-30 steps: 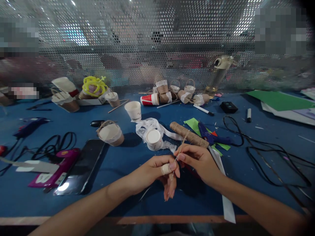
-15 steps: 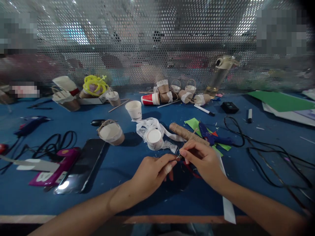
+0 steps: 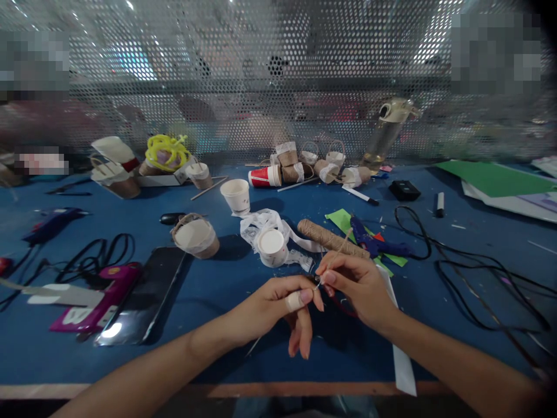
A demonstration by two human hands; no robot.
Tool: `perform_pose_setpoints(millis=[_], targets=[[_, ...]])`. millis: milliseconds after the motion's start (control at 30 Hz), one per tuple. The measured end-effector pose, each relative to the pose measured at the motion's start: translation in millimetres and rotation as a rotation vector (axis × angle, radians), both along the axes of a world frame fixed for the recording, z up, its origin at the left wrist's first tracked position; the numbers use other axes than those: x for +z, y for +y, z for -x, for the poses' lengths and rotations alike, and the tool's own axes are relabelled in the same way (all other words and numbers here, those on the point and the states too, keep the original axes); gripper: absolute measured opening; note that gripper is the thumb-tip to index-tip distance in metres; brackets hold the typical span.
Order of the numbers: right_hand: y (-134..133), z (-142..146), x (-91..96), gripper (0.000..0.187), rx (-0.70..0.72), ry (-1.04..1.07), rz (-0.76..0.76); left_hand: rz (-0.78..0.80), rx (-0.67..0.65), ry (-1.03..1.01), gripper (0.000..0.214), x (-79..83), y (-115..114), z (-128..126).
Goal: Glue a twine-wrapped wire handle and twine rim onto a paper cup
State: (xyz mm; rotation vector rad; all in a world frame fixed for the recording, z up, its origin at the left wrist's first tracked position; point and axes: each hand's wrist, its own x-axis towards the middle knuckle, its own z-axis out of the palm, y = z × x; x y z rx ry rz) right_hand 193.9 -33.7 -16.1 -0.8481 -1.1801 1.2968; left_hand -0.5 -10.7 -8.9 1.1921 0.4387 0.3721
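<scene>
The left hand (image 3: 278, 301) and right hand (image 3: 363, 284) are both pinching a thin string (image 3: 318, 286), near a roll of twine (image 3: 324, 233).

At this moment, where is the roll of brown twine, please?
In the head view, the roll of brown twine lies right of centre, just beyond the right hand, between the white lace and the blue glue gun.
</scene>
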Motion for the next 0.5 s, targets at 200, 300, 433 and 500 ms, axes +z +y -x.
perform_pose_setpoints(millis=[200, 300, 433, 500], targets=[[2.2, 0.1, -1.9, 0.014, 0.006, 0.006, -0.022, 0.063, 0.017, 0.005, 0.032, 3.1, -4.4, 1.6], [2.7, 1.2, 0.5, 0.018, -0.016, -0.014, -0.037, -0.148, 0.068, 0.106, 0.033, 7.0, -6.6, 2.8], [0.9, 2.9, 4.2, 0.019, -0.052, -0.064, -0.029, -0.551, 0.173, 0.297, 0.030, 8.3, -7.7, 3.4], [-0.8, 3.6, 5.1, 0.019, -0.069, -0.094, -0.022, -0.686, 0.214, 0.376, 0.028, 6.5, -7.4, 3.8]])
